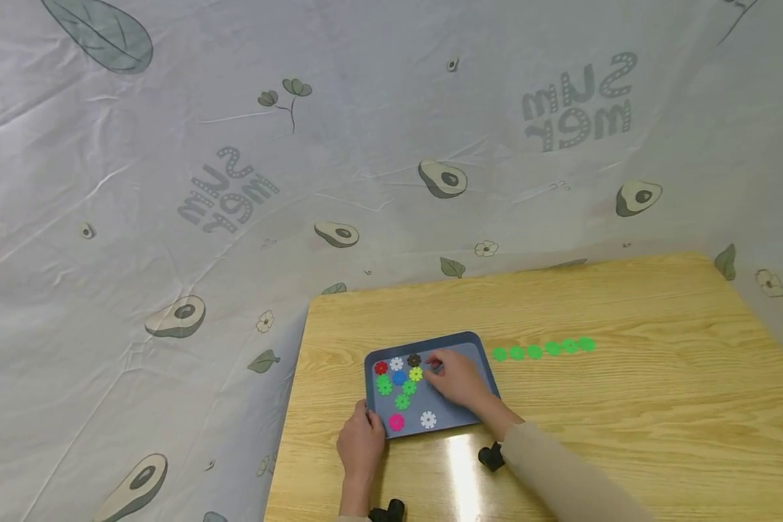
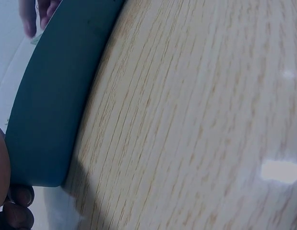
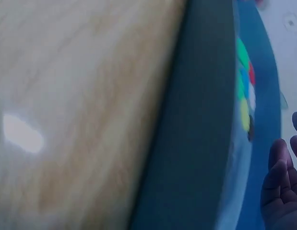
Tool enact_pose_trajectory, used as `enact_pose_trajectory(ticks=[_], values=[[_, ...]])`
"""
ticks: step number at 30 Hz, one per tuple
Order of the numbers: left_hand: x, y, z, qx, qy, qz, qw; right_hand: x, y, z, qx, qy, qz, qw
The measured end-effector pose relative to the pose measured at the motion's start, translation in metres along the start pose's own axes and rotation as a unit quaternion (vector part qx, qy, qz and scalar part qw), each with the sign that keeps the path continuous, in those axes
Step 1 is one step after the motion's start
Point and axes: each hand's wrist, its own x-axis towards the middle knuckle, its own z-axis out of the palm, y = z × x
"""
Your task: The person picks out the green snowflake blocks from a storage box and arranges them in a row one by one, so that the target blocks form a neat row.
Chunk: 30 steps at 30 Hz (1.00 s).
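A grey-blue tray [image 1: 457, 417] holds several notched discs: red [image 1: 381, 368], white [image 1: 396, 364], dark brown [image 1: 414, 359], blue [image 1: 399, 378], yellow [image 1: 415, 374], pink [image 1: 396, 422] and several green ones [image 1: 402, 402]. My left hand [image 1: 362, 444] grips its front left corner; in the left wrist view, fingertips [image 2: 19, 211] lie at the corner of the tray wall [image 2: 57, 96]. Over the tray, right of the brown and yellow discs, my right hand [image 1: 458, 378] has loosely bent fingers, apart in the right wrist view [image 3: 282, 191], with nothing visible between them.
Right of the tray, several green discs [image 1: 535, 352] lie in a row on the wooden table [image 1: 626, 406]. Another white disc [image 1: 428, 420] sits near the tray's front edge. A printed cloth [image 1: 365, 109] hangs behind the table.
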Motion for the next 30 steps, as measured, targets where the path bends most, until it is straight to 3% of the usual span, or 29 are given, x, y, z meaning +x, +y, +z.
enact_pose_trajectory(ticks=[7, 13, 20, 30], values=[[0.004, 0.004, 0.001, -0.007, 0.001, 0.007, 0.9999, 0.001, -0.001, 0.024, -0.044, -0.028, -0.054, 0.9972], [0.004, 0.004, 0.001, -0.010, 0.003, 0.005, 0.9999, 0.000, -0.003, 0.032, -0.117, -0.069, -0.077, 0.9877], [0.002, 0.002, 0.000, -0.012, -0.008, -0.005, 0.9999, 0.001, -0.009, 0.042, -0.180, -0.082, -0.058, 0.9784], [-0.001, 0.000, -0.001, -0.005, 0.005, 0.005, 1.0000, 0.002, -0.011, 0.048, -0.196, -0.082, -0.027, 0.9768]])
